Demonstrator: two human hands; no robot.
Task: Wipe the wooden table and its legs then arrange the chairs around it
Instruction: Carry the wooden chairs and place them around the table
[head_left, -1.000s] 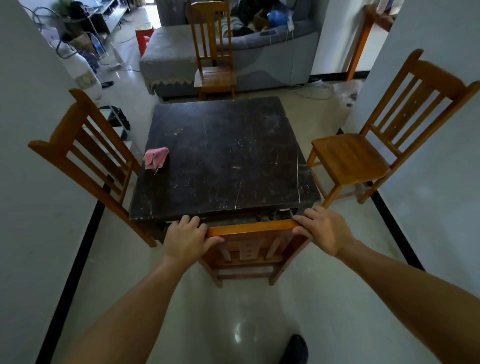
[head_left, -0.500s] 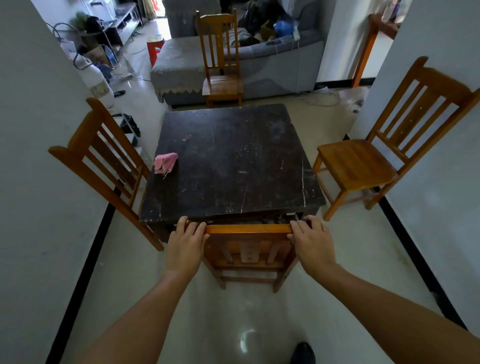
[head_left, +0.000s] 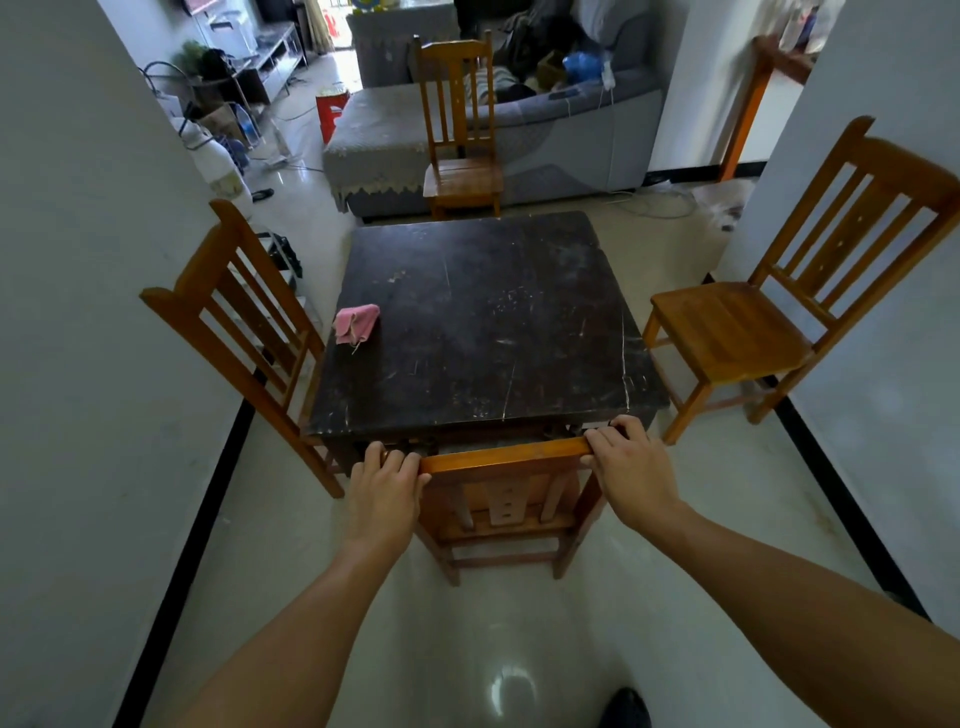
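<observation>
Gripping chair rail (head_left: 504, 454) — left hand (head_left: 384, 486), right hand (head_left: 631, 470).

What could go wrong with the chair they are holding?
Both the left hand and right hand grip the top rail of the near chair, right by the edge of the table. Pushing further might pinch them against it. The pink cloth lies near the table's left edge, so it might get knocked off or forgotten.
</observation>
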